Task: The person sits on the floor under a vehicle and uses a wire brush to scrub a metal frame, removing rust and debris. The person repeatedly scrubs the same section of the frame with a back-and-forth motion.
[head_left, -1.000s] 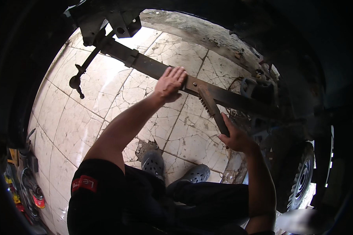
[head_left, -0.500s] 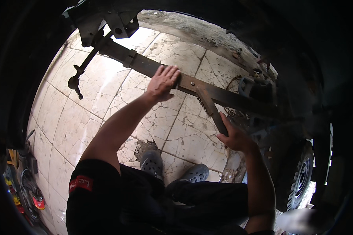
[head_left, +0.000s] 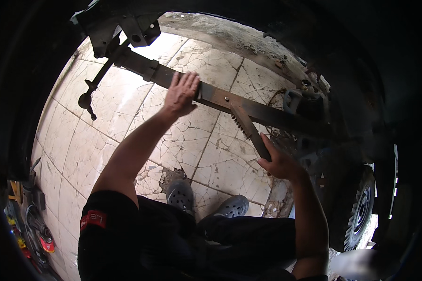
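A long dark leaf spring (head_left: 267, 114), rusty brown around a small bolt head, runs slantwise above the floor. My left hand (head_left: 181, 95) lies on it left of the bolt, fingers stretched out and slightly apart. In my right hand (head_left: 279, 161) is the handle of a wire brush (head_left: 250, 127), fingers wrapped round it. The brush's head end is close under the bolt at the spring's near edge, its bristles facing down and left. Whether the brush touches the metal I cannot tell.
A dark rod with a ball joint (head_left: 85, 99) hangs at the left beside a metal bracket (head_left: 143, 35). A treaded wheel (head_left: 361, 210) stands at the lower right. Tools and coloured items (head_left: 42, 234) lie at the lower left. Cracked tiles (head_left: 164, 140) cover the floor.
My left hand has slid left along the leaf spring, away from the bolt. My right hand keeps its grip on the wire brush, nearly unmoved. The whole view has shifted slightly.
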Demonstrator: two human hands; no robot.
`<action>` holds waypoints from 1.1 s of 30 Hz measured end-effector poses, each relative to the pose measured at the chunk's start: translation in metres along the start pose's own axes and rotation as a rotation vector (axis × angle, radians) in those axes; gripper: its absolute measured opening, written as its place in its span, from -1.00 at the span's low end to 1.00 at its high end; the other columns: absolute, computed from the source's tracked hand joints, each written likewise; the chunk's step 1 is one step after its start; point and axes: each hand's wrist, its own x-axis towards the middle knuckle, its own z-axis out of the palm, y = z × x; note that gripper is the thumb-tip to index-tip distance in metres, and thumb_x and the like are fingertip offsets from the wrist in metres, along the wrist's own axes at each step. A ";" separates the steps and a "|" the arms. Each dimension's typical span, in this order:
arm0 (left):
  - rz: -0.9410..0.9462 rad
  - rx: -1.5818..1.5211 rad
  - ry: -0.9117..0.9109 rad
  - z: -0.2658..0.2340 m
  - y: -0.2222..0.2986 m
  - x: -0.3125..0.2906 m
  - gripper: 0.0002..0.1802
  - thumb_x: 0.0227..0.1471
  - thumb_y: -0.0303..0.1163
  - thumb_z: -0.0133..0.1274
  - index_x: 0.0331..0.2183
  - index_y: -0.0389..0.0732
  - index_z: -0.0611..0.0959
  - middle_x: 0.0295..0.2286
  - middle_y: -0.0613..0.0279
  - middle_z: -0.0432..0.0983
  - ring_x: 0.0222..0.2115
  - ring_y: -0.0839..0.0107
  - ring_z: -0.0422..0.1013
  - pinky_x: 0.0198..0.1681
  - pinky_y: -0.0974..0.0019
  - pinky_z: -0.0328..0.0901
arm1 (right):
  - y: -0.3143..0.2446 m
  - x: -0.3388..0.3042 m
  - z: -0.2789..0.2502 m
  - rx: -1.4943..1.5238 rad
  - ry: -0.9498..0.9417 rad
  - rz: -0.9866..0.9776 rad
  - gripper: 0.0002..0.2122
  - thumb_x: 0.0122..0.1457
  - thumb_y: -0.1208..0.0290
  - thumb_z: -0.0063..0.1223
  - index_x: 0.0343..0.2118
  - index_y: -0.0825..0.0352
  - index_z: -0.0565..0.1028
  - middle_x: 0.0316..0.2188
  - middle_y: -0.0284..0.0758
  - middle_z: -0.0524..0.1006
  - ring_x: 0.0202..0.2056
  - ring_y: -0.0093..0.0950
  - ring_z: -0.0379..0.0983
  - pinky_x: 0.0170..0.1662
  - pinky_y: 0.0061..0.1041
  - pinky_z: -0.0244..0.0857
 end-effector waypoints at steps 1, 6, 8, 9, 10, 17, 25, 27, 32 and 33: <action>-0.047 0.027 0.006 -0.003 -0.015 -0.001 0.13 -0.09 0.08 0.26 0.33 -0.23 0.10 0.34 0.10 -0.01 0.37 0.23 -0.11 0.42 -0.02 -0.35 | -0.001 0.000 -0.001 -0.016 -0.007 0.010 -0.21 0.20 0.33 0.12 0.40 0.28 -0.08 0.13 0.16 0.38 -0.13 -0.26 0.54 -0.03 -0.35 0.38; -0.111 0.049 -0.024 -0.007 -0.008 -0.006 0.21 -0.11 0.13 0.28 0.33 -0.30 0.05 0.34 0.01 -0.04 0.38 0.14 -0.14 0.42 -0.06 -0.38 | -0.019 0.001 -0.007 -0.012 -0.113 0.137 -0.24 0.21 0.35 0.12 0.40 0.27 -0.05 0.15 0.17 0.35 -0.01 -0.19 0.50 0.03 -0.32 0.36; 0.003 0.016 -0.047 -0.002 0.013 -0.008 0.20 -0.10 0.12 0.28 0.33 -0.30 0.04 0.34 0.00 -0.06 0.38 0.12 -0.15 0.43 -0.03 -0.37 | -0.016 0.002 -0.002 -0.046 -0.068 0.071 -0.25 0.21 0.36 0.10 0.39 0.28 -0.04 0.17 0.18 0.34 0.08 -0.13 0.44 0.12 -0.30 0.29; 0.035 -0.015 -0.071 -0.002 0.023 -0.008 0.20 -0.11 0.10 0.29 0.33 -0.27 0.04 0.35 0.05 -0.07 0.38 0.16 -0.15 0.43 0.00 -0.36 | -0.016 0.002 0.000 -0.064 -0.044 0.043 -0.25 0.21 0.36 0.10 0.39 0.28 -0.04 0.17 0.18 0.33 0.12 -0.10 0.41 0.16 -0.29 0.26; 0.053 -0.005 -0.057 0.000 0.021 -0.009 0.18 -0.10 0.09 0.28 0.33 -0.26 0.05 0.35 0.07 -0.06 0.38 0.18 -0.14 0.43 -0.01 -0.35 | -0.019 0.001 0.000 -0.054 -0.037 0.039 -0.26 0.21 0.37 0.09 0.39 0.28 -0.03 0.18 0.18 0.32 0.16 -0.08 0.36 0.20 -0.29 0.22; -0.053 0.021 0.050 -0.009 -0.029 -0.006 0.14 -0.16 -0.01 0.34 0.31 -0.25 0.14 0.33 0.11 0.02 0.36 0.23 -0.08 0.41 -0.06 -0.33 | 0.000 -0.002 0.001 -0.075 0.069 -0.108 -0.27 0.22 0.36 0.02 0.39 0.26 -0.08 0.02 0.25 0.43 0.04 0.06 0.44 0.13 -0.16 0.29; -0.014 -0.033 -0.029 -0.008 0.014 -0.014 0.18 -0.16 0.02 0.34 0.32 -0.27 0.09 0.34 0.07 -0.04 0.38 0.17 -0.16 0.42 -0.02 -0.30 | -0.010 0.003 -0.002 0.018 -0.008 0.039 -0.29 0.23 0.36 -0.01 0.39 0.30 -0.06 0.01 0.17 0.46 0.02 -0.05 0.47 0.10 -0.23 0.30; 0.031 -0.021 -0.044 -0.008 0.014 -0.012 0.18 -0.14 0.02 0.34 0.33 -0.24 0.08 0.34 0.12 -0.03 0.38 0.24 -0.14 0.42 -0.01 -0.31 | -0.015 0.000 -0.004 0.020 -0.019 0.055 -0.29 0.23 0.37 -0.02 0.39 0.30 -0.06 -0.01 0.16 0.48 0.01 -0.06 0.48 0.08 -0.24 0.31; -0.060 0.020 0.061 -0.008 -0.035 -0.012 0.14 -0.17 -0.08 0.38 0.32 -0.17 0.14 0.32 0.22 0.06 0.36 0.32 -0.06 0.42 -0.07 -0.37 | -0.009 -0.003 -0.004 -0.007 -0.012 0.057 -0.29 0.22 0.38 -0.02 0.39 0.31 -0.06 -0.03 0.14 0.49 -0.02 -0.09 0.50 0.06 -0.24 0.33; -0.073 0.038 0.054 -0.007 -0.040 -0.013 0.15 -0.16 -0.07 0.37 0.32 -0.18 0.12 0.33 0.19 0.05 0.36 0.28 -0.06 0.42 -0.08 -0.37 | -0.014 -0.004 -0.005 -0.005 -0.022 0.071 -0.29 0.22 0.38 -0.02 0.39 0.31 -0.06 -0.03 0.13 0.50 -0.02 -0.09 0.50 0.06 -0.24 0.33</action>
